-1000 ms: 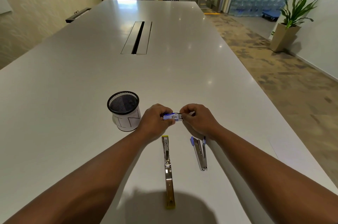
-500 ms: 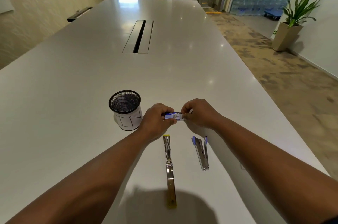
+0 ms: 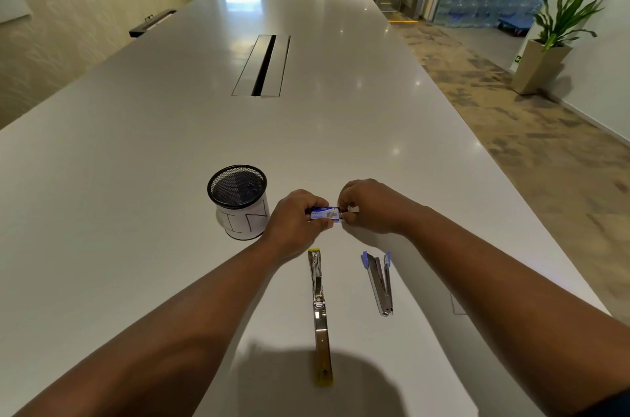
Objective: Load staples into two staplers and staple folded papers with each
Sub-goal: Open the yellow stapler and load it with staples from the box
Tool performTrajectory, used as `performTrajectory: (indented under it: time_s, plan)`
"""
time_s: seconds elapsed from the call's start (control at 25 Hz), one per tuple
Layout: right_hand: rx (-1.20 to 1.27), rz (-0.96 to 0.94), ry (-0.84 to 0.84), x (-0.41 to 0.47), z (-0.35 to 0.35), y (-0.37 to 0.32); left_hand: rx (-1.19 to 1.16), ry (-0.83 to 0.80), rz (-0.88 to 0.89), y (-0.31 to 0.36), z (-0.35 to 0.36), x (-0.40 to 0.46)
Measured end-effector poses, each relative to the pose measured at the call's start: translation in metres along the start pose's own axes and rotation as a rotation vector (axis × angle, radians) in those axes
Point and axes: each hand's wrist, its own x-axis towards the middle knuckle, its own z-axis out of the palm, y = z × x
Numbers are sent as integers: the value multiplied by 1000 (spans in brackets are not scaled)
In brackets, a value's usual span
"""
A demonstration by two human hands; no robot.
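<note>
Fingers [image 3: 308, 212] of the left hand [image 3: 296, 219] pinch a small blue staple box [image 3: 325, 213] by its long sides, just above the table [image 3: 136, 150]; the right hand [image 3: 370, 207] nips the box's right end, apparently to slide its tray out. Nearest the person lie two staplers, both swung open: a long one with yellow tips [image 3: 319, 314] and, to its right, a shorter one with blue tips [image 3: 377, 282], well apart from each other. The box looks light and thin-walled, easy to crush, so a soft hold on its side walls seems best. Staple strips would likely be brittle and snap if bent; take them by the sides. Farther left stands a black mesh cup [image 3: 238, 200] wrapped in paper marked "IN"; whether it holds anything cannot be told. No folded papers show.
</note>
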Motion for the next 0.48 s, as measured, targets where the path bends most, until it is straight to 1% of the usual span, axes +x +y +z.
performTrajectory:
  time_s: [0.12, 0.28, 0.36, 0.48]
  plan:
    - [24, -11, 33, -1, 1, 0, 2, 1, 3, 0, 0, 0]
    - [113, -5, 200, -11, -4, 0, -2, 4, -1, 0, 0, -1]
    - [148, -9, 160, -18, -3, -5, -9, 4, -4, 1, 0, -1]
    - [103, -16, 13, -26, 3, -14, -24, 12, -8, 3, 0, -1]
